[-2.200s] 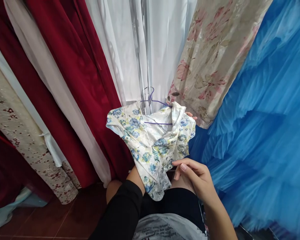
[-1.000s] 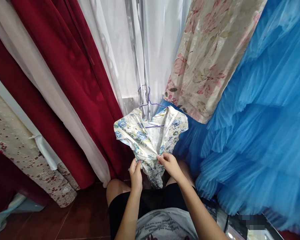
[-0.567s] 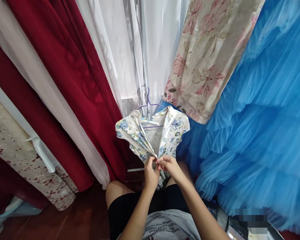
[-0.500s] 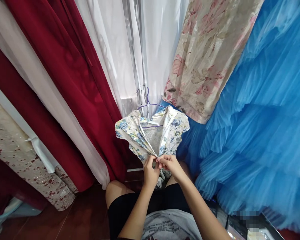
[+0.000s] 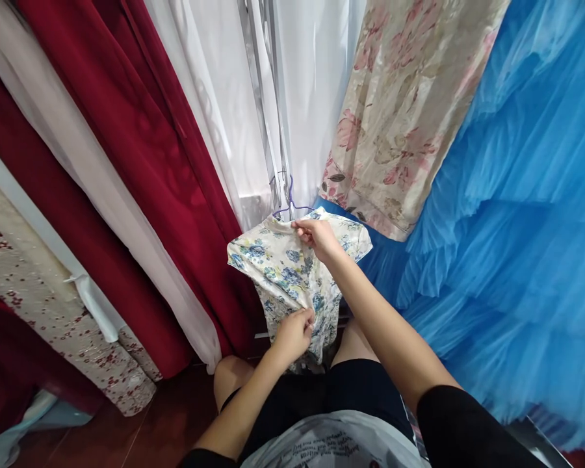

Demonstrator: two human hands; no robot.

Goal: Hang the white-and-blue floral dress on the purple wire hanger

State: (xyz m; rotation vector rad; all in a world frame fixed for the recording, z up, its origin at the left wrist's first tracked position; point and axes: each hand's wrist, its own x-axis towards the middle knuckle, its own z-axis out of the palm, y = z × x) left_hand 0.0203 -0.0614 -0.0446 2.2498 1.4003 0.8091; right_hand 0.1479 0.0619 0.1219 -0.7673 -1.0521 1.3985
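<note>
A cream dress (image 5: 292,260) with blue and yellow flowers hangs before me on a thin purple hanger (image 5: 291,203). Its opening is closed from the waist to the neckline. At the top of that seam, my right hand (image 5: 316,237) pinches the zipper by the collar; the pull itself is hidden by the fingers. Lower down, at the waist, my left hand (image 5: 295,333) is closed on the dress fabric, and the cloth creases toward it. The lower part of the dress falls between my knees.
Dark red drapes (image 5: 141,162) and pale cloth hang on the left, beside a flower-sequined fabric (image 5: 97,351). White cloth (image 5: 219,84) hangs behind the hanger. On the right are a pink-flowered fabric (image 5: 404,123) and a blue layered tulle skirt (image 5: 507,227). Below is a brown tiled floor (image 5: 146,422).
My right hand has moved up from the waist to the neckline, and the open V of the dress has closed. My left hand stays low, gripping near the waist.
</note>
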